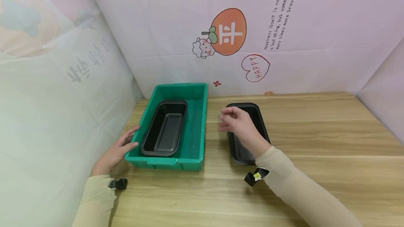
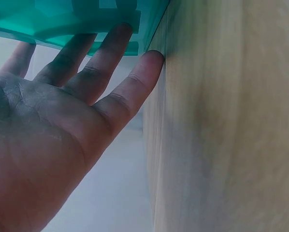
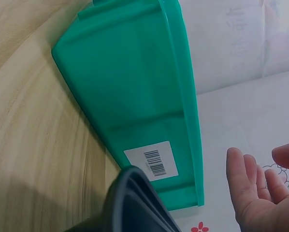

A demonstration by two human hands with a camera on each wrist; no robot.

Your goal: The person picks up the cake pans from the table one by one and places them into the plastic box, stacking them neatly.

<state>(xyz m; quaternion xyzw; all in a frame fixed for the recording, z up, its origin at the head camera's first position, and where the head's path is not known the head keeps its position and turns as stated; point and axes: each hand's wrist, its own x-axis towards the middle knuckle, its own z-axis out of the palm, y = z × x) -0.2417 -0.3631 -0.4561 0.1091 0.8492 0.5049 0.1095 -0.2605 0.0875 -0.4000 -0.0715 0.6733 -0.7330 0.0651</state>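
A green plastic bin stands at the left of the table with a dark loaf pan lying in it. My left hand rests against the bin's left side near its front corner. In the left wrist view its spread fingers touch the green wall. Over a second dark loaf pan, on the table right of the bin, hovers my right hand. It holds nothing, its fingers loosely bent. Hand and forearm cover part of that pan. The right wrist view shows this pan's rim close up.
The wooden table meets a printed white cloth wall behind the bin. Another cloth wall rises at the left, close to my left arm. A barcode label is stuck on the bin's side.
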